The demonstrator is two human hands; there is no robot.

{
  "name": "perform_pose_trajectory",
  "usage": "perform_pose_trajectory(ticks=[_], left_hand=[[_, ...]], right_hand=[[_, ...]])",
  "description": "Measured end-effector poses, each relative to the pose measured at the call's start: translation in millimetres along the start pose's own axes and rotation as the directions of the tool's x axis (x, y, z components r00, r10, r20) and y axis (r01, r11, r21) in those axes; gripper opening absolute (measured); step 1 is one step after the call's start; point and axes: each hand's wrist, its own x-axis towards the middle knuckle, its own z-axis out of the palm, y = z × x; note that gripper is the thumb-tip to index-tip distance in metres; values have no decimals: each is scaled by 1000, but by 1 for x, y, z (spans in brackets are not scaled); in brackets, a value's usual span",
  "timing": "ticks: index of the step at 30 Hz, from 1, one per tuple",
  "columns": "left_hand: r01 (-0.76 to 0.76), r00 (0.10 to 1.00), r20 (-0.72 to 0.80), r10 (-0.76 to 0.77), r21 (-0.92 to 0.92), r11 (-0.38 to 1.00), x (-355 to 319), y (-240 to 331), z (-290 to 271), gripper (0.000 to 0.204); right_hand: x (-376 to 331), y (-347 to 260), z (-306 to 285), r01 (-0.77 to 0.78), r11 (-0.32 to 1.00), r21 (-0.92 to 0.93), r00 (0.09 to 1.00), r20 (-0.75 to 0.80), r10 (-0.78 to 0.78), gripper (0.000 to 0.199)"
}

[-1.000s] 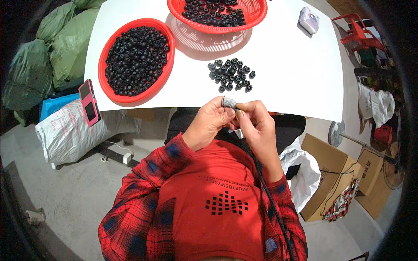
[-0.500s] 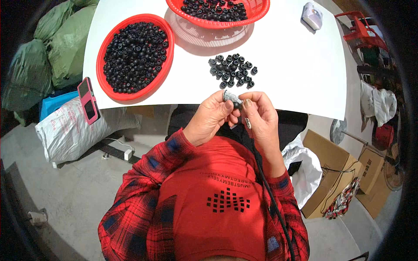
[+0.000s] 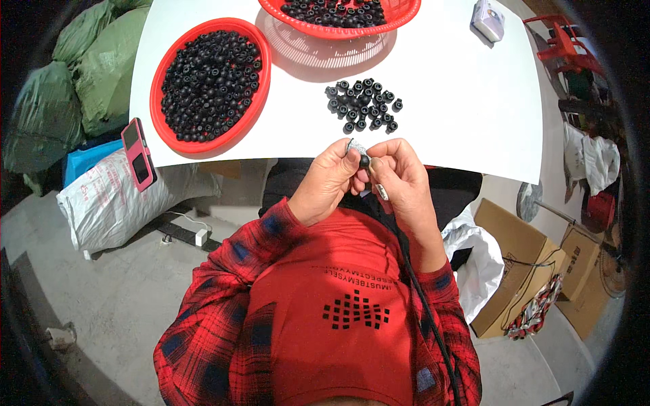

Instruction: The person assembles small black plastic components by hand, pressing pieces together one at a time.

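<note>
Just off the table's near edge, my two hands meet. My left hand (image 3: 327, 177) is closed, pinching a small black ball-shaped part (image 3: 365, 162) at its fingertips. A grey-and-white speckled piece (image 3: 357, 146) shows at its index finger; whether it is worn or held I cannot tell. My right hand (image 3: 401, 177) is closed too, thumb and index finger against the black part. From its grip sticks out a thin whitish stick-like piece (image 3: 382, 192), its other end hidden. Beyond the hands lies a loose pile of similar black parts (image 3: 363, 105) on the white table (image 3: 460, 108).
A red oval basket (image 3: 154, 101) full of black parts stands at left, another red basket (image 3: 338, 32) at the far edge. A pale small pack (image 3: 487, 21) lies far right. A black cord (image 3: 420, 298) runs down my shirt. Cardboard boxes (image 3: 508, 271) and sacks (image 3: 115, 203) flank me.
The black part between my fingertips has turned a little and shows more of its round side. My right fingers have shifted slightly. The baskets and pile look unchanged.
</note>
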Motion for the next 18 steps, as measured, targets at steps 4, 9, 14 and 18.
perform_pose_trajectory(ticks=[4,9,14,18], left_hand=[[12,1000,-8,-12,17,1000,0,1,3,28],[13,1000,-9,-13,19,1000,0,0,2,29],[40,999,-34,-39,29,999,-1,1,1,30],[56,998,-31,-54,69,996,-2,3,2,29]], right_hand=[[0,1,-2,4,1000,-11,1000,3,-4,12],[1,3,1,59,998,-32,998,-8,-59,13],[2,6,4,99,993,-62,993,-54,-102,13],[3,9,3,116,993,-32,993,-8,-116,11]])
